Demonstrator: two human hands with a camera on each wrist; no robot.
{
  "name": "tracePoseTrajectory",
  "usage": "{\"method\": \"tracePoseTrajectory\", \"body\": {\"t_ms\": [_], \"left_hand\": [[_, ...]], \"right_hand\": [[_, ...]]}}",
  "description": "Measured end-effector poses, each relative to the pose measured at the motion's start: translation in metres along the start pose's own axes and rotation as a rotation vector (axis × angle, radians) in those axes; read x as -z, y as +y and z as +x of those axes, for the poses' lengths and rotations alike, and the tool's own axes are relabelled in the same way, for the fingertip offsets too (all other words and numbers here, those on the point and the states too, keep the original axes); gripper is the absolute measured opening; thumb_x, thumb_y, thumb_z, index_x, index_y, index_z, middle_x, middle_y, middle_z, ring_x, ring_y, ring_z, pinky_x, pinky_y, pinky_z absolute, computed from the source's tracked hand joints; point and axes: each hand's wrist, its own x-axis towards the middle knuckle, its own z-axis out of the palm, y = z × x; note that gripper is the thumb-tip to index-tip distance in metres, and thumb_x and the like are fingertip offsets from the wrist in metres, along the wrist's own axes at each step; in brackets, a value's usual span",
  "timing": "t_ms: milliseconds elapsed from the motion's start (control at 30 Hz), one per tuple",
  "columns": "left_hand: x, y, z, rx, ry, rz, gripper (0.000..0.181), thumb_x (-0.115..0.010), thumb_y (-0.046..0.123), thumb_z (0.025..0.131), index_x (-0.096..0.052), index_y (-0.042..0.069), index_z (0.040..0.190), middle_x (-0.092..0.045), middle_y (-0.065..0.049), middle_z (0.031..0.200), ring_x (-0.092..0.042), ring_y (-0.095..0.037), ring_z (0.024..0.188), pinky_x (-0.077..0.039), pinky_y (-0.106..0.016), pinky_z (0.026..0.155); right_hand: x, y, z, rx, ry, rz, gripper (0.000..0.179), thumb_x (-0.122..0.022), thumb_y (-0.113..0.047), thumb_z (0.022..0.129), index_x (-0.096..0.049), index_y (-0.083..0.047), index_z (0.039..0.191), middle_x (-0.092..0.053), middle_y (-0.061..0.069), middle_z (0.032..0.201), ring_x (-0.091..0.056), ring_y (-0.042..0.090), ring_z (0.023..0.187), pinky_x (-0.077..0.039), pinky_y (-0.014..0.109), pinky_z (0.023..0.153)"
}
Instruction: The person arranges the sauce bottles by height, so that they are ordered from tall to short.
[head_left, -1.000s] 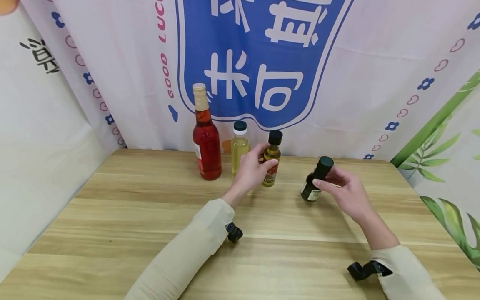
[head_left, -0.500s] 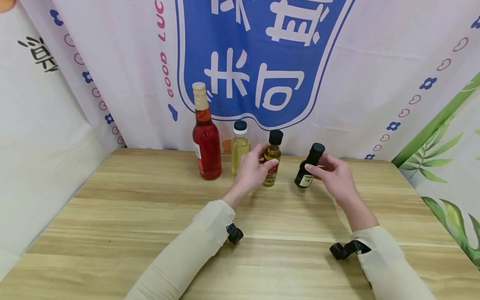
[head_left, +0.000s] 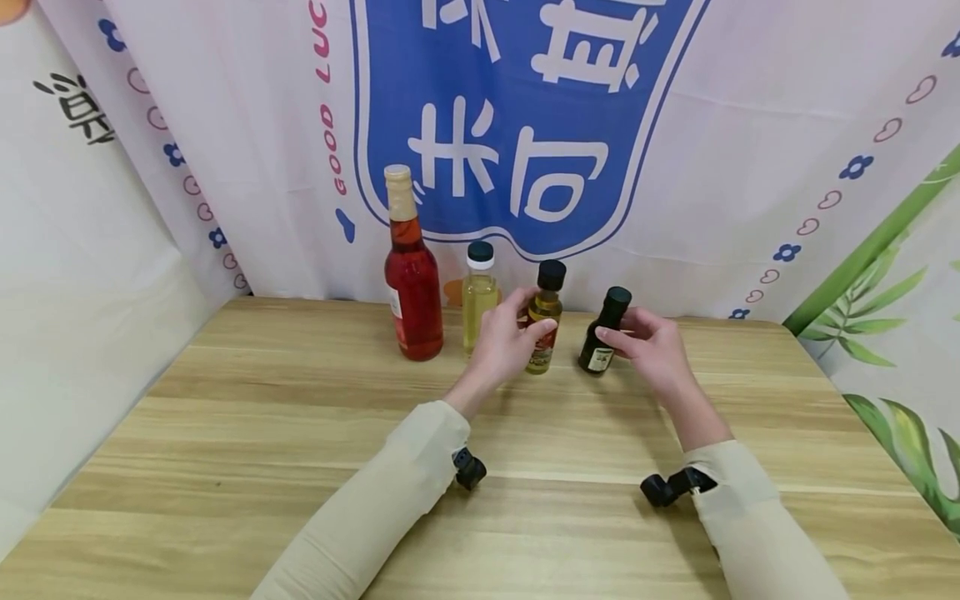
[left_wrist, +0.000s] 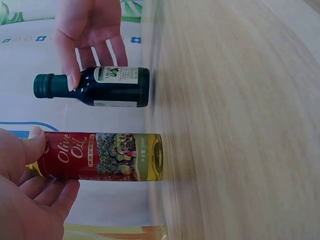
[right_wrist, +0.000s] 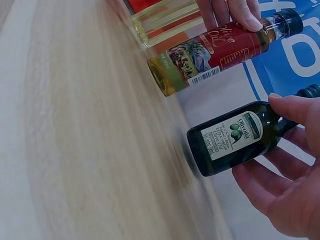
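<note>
My left hand point(head_left: 504, 335) grips a clear olive oil bottle point(left_wrist: 105, 156) with a red label and black cap, which stands upright on the table. With thumb and fingers my right hand point(head_left: 651, 346) holds a small dark green olive oil bottle point(right_wrist: 230, 135) with a white label. That dark bottle leans slightly to the right in the head view, its base close over the wood, a short gap to the right of the red-labelled bottle. Just left of my left hand stands a pale yellow oil bottle point(head_left: 480, 296), partly covered by the hand.
A tall bottle of red liquid point(head_left: 415, 292) stands leftmost in the row, near the back edge of the wooden table point(head_left: 247, 433). Behind the row hangs a white curtain point(head_left: 720, 150) with a blue printed panel. Each sleeve carries a black wrist camera point(head_left: 470, 469).
My right hand has carried the dark bottle leftward and back, closer to the red-labelled bottle, and it leans less than before. The left hand has stayed in place on its bottle.
</note>
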Motion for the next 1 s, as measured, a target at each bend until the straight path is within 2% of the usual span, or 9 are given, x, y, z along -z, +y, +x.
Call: {"method": "tracePoseTrajectory", "body": {"t_ms": [300, 700, 1000], "left_hand": [[0.0, -0.0011, 0.0022, -0.012, -0.002, 0.005, 0.048, -0.072, 0.019, 0.103, -0.056, 0.013, 0.148, -0.068, -0.014, 0.145, -0.069, -0.03, 0.13, -0.059, -0.047, 0.108], [-0.0019, -0.002, 0.0017, 0.014, -0.008, -0.003, 0.05, -0.071, 0.02, 0.103, -0.055, 0.014, 0.15, -0.067, -0.013, 0.146, -0.068, -0.03, 0.131, -0.058, -0.048, 0.11], [-0.0014, 0.0015, 0.0011, 0.009, 0.006, 0.012, 0.051, -0.071, 0.021, 0.103, -0.054, 0.015, 0.151, -0.067, -0.012, 0.147, -0.068, -0.029, 0.132, -0.059, -0.045, 0.109]], "right_hand": [[0.0017, 0.0014, -0.0017, 0.005, -0.022, -0.033, 0.05, -0.081, -0.03, 0.097, -0.066, -0.001, 0.134, -0.068, 0.021, 0.132, -0.067, 0.003, 0.104, -0.062, 0.016, 0.089], [0.005, 0.0024, -0.0048, -0.017, -0.041, -0.099, 0.054, -0.079, -0.039, 0.097, -0.066, -0.005, 0.136, -0.067, 0.019, 0.137, -0.063, 0.015, 0.114, -0.057, 0.012, 0.089], [0.0038, 0.0011, -0.0059, -0.001, -0.003, -0.133, 0.05, -0.079, -0.04, 0.096, -0.067, -0.005, 0.13, -0.069, 0.015, 0.131, -0.065, 0.009, 0.108, -0.053, 0.014, 0.091]]}}
